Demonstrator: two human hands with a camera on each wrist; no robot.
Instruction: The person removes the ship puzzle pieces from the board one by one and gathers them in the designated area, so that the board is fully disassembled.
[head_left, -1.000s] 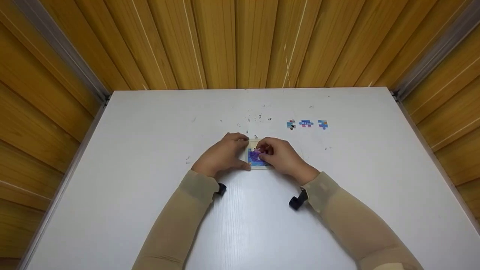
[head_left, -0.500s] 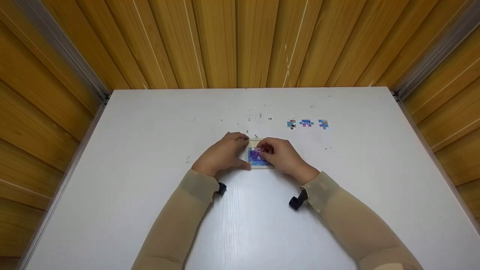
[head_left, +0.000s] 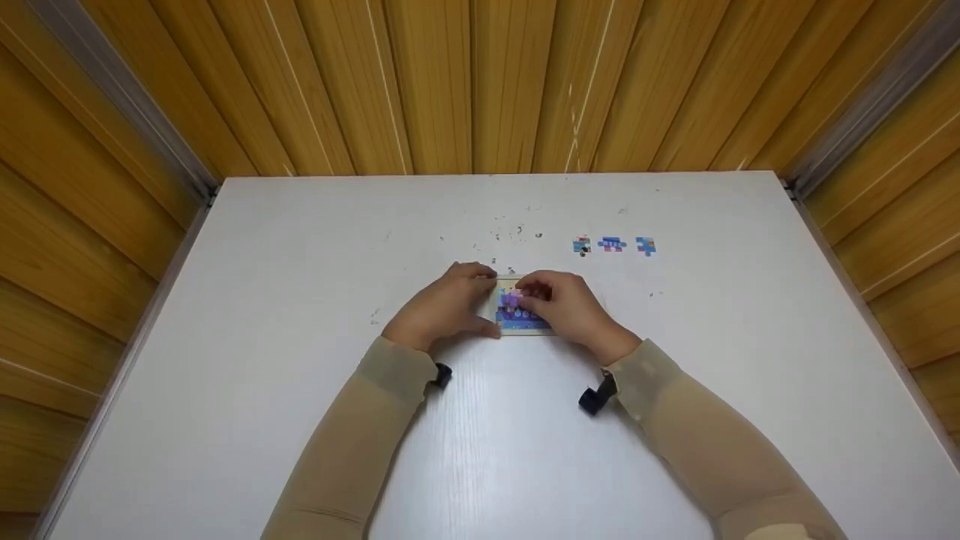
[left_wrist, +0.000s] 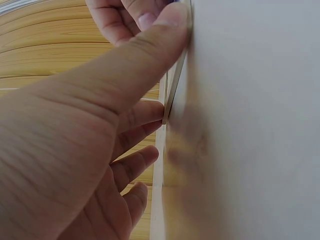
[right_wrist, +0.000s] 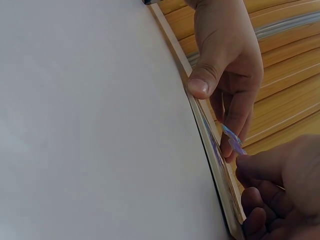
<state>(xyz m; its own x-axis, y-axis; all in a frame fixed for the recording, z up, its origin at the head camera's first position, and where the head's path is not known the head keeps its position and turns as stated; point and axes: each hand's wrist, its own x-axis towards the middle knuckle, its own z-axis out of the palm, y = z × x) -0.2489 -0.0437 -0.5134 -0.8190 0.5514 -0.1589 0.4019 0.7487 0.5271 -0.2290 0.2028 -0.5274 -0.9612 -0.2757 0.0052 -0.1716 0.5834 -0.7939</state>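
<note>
A small jigsaw tray (head_left: 525, 334) with a pale rim lies on the white table, part of its blue and purple picture showing. My left hand (head_left: 450, 304) holds the tray's left side, thumb at the near corner and fingertips at the far one. In the left wrist view, the thumb of that left hand (left_wrist: 100, 95) presses on the tray's edge (left_wrist: 175, 80). Between thumb and fingers my right hand (head_left: 562, 304) pinches a purple and blue puzzle piece (right_wrist: 232, 139). The piece is tilted and raised over the tray in the right wrist view; the right fingers cover the tray's right part.
Three loose puzzle pieces lie in a row beyond my right hand: a left one (head_left: 582, 245), a blue middle one (head_left: 612, 244) and a right one (head_left: 646, 245). Dark marks dot the white table (head_left: 300, 247). Wood-patterned walls (head_left: 480, 90) surround it.
The puzzle piece in my right hand has come up and slightly away from me, showing more of the tray's blue lower row. My left hand keeps its place on the tray.
</note>
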